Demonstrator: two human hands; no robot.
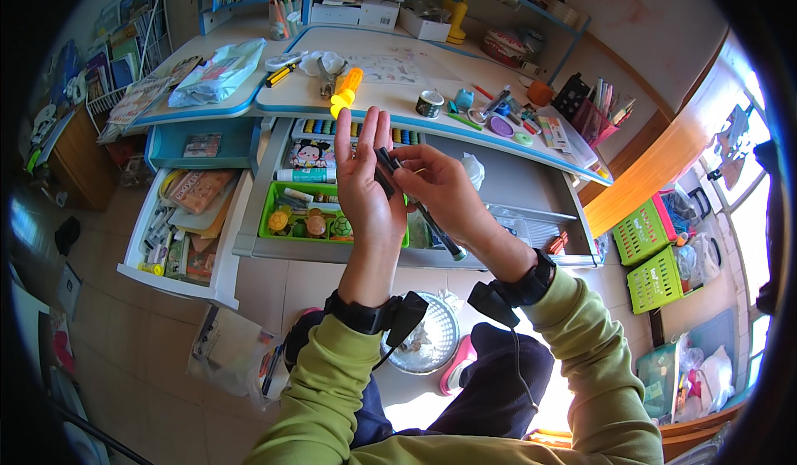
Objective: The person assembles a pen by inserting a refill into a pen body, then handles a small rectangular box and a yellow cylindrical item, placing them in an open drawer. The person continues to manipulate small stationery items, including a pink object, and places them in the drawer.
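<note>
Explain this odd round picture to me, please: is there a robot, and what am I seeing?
No robot here: these are a person's own bare hands, seen from a wide fisheye camera worn on the head and looking down, so straight edges bend. The right hand grips a slim, dark, pen-like thing. The left hand is open beside it, palm showing; whether it also supports the thing is hard to tell. Beyond is a desk with a plastic bag, an orange-and-yellow object and a pencil cup, among other things. A white drawer and a wide grey drawer stand open.
</note>
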